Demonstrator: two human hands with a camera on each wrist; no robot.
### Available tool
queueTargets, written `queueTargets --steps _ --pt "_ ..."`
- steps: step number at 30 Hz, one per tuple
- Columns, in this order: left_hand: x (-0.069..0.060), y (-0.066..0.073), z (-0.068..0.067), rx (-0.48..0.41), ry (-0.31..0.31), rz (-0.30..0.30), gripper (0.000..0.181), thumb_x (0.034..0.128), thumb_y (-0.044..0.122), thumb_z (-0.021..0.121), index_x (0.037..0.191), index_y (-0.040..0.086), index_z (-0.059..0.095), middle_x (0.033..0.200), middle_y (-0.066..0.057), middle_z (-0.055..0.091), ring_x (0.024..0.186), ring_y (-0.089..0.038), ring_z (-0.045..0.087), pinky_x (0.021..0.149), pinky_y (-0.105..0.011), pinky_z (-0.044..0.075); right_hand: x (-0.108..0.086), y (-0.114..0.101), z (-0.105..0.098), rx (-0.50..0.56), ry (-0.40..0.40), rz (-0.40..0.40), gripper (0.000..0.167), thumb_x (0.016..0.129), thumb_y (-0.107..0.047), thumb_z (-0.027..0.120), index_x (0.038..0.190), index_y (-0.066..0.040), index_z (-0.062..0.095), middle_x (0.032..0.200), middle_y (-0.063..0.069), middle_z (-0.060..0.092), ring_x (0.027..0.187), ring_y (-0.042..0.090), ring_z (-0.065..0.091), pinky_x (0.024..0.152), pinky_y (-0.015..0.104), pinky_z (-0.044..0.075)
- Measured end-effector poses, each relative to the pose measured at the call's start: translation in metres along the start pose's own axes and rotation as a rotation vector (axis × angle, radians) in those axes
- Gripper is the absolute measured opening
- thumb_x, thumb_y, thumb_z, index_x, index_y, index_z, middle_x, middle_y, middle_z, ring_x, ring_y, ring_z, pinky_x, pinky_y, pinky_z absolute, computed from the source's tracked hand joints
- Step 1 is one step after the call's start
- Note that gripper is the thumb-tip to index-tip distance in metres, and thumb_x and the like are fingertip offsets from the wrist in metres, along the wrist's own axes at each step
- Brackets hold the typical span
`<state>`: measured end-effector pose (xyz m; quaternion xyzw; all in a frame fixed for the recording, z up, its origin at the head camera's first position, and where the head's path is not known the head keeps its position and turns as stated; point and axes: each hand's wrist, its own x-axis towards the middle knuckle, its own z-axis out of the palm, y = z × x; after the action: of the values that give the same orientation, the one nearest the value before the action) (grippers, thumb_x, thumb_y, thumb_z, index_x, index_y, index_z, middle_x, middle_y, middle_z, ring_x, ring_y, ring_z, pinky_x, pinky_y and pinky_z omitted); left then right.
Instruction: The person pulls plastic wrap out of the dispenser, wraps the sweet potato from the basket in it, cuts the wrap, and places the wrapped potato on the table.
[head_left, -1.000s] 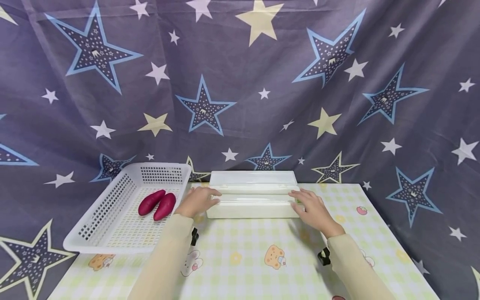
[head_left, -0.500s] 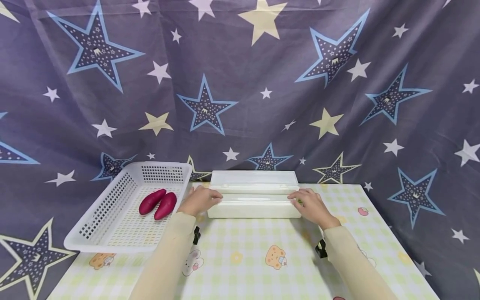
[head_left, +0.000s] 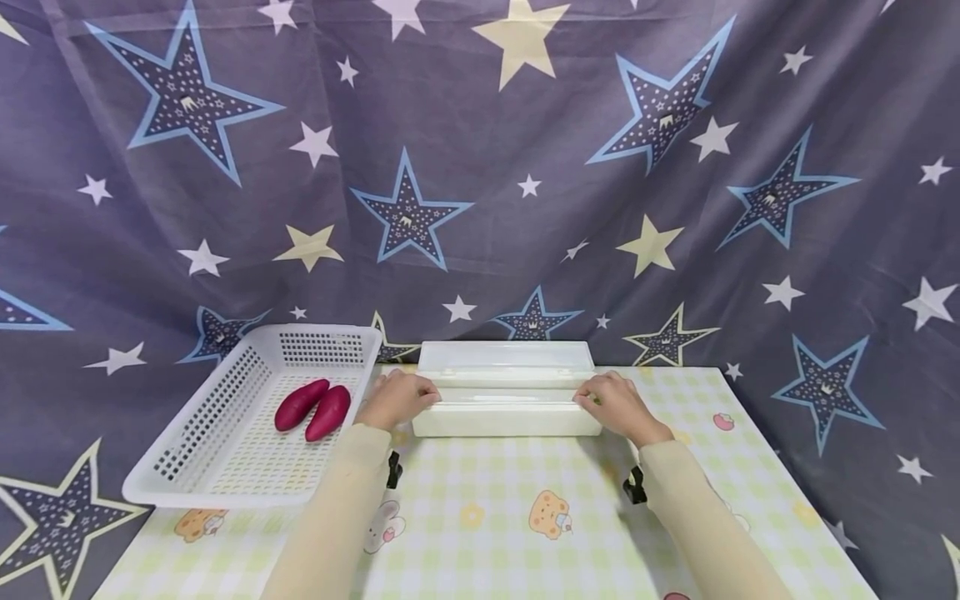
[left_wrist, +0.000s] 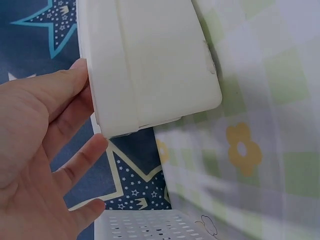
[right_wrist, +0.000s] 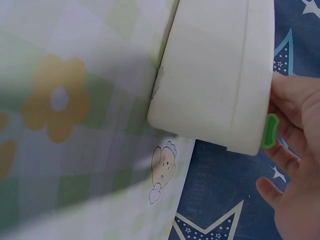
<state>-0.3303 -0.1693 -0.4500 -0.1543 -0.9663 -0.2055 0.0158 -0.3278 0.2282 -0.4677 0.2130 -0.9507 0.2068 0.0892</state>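
Note:
A long white box that looks like a cling film dispenser (head_left: 506, 422) lies at the back of the table with its lid (head_left: 506, 356) raised. A glossy, clear strip runs along its upper front edge. My left hand (head_left: 397, 398) pinches at the left end of that edge with thumb and index finger; its other fingers are spread in the left wrist view. At the opposite end, my right hand (head_left: 618, 404) pinches likewise. Beside its fingers a green slider (right_wrist: 271, 131) sticks out from the box. Any thin film between the fingertips is too clear to make out.
To the left stands a white perforated basket (head_left: 187, 417) holding two purple-red sweet potatoes (head_left: 327, 413). A checked cloth (head_left: 480, 550) with cartoon prints covers the table. Behind it hangs a dark curtain (head_left: 480, 125) with stars.
Both hands' fingers have drawn in from a looser pose to a pinch at the box's front edge. My right hand has shifted slightly left. The basket and sweet potatoes stay put.

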Motion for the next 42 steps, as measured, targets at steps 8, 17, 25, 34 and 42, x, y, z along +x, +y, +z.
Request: queueTargets --steps 8,17,25,34,42 --pt "0.0011 -0.0018 0.0048 0.027 0.032 -0.01 0.013 0.098 0.029 0.066 0.095 0.025 0.078 0.091 0.012 0.072 0.106 -0.029 0.055 0.106 -0.064 0.031 0.0039 -0.0052 0.0049 -0.066 0.009 -0.003 0.015 0.1 -0.02 0.063 0.093 -0.013 0.074 0.096 0.002 0.07 0.102 0.029 0.057 0.084 0.048 0.042" --pt "0.006 -0.0042 0.009 0.063 0.031 -0.022 0.017 0.1007 0.032 0.062 0.101 0.024 0.077 0.095 0.009 0.072 0.106 -0.03 0.057 0.099 -0.06 0.038 0.0035 -0.0076 0.0097 -0.09 0.052 -0.026 0.014 0.102 -0.016 0.059 0.093 -0.01 0.068 0.092 0.003 0.068 0.1 0.031 0.055 0.082 0.048 0.043" --pt "0.0061 -0.0045 0.0068 0.061 0.064 0.019 0.017 0.1007 0.03 0.062 0.1 0.021 0.077 0.094 0.007 0.072 0.102 -0.029 0.062 0.096 -0.057 0.044 0.0041 -0.0065 0.0084 -0.017 0.032 -0.02 0.015 0.103 -0.015 0.059 0.091 -0.011 0.066 0.081 -0.003 0.062 0.094 0.028 0.056 0.081 0.046 0.042" --pt "0.0063 -0.0055 0.0057 -0.077 0.038 0.098 0.015 0.1016 0.018 0.061 0.099 0.009 0.072 0.082 0.003 0.065 0.076 -0.014 0.059 0.075 -0.037 0.051 0.0015 -0.0013 0.0074 0.14 0.024 -0.001 0.011 0.098 -0.014 0.061 0.09 -0.014 0.068 0.087 -0.006 0.065 0.092 0.023 0.054 0.085 0.045 0.043" --pt "0.0022 -0.004 0.0043 -0.118 0.014 0.109 0.011 0.0972 0.013 0.064 0.097 0.01 0.074 0.087 0.003 0.069 0.082 -0.015 0.063 0.079 -0.036 0.054 0.0012 0.0008 0.0053 0.185 0.003 0.002 0.006 0.099 -0.013 0.065 0.096 -0.012 0.07 0.092 -0.002 0.067 0.093 0.022 0.059 0.083 0.043 0.051"
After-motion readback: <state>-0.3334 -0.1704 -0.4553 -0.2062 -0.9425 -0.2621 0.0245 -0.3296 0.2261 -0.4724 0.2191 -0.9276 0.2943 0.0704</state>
